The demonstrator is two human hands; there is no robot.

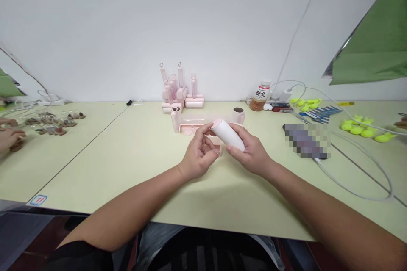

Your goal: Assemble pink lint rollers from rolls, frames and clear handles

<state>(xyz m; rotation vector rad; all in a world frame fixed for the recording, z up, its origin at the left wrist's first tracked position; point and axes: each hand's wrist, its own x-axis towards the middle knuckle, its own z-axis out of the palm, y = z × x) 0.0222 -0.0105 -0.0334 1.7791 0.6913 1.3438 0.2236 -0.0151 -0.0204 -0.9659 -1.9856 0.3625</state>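
Note:
A white roll with a pink end [228, 134] is held tilted above the table, with my right hand [252, 152] wrapped round its lower right side. My left hand [199, 154] is at the roll's upper left end, its forefinger by the pink cap and its other fingers curled; a small pink piece [218, 149] shows just beyond them, and whether the hand holds it is unclear. Behind the hands lies a pink tray-like part [188, 128], partly hidden. A clear pinkish cylinder [176, 120] stands to its left, and a brown-cored roll [238, 114] to its right.
Pink rollers [194, 102] are piled by the wall. Right of them stand a drink bottle [260, 96], a phone [305, 142] with a cable, blue-handled tools [322, 112] and yellow-green items [358, 128]. At far left, another person's hands [10, 135] are near small glass items [52, 120].

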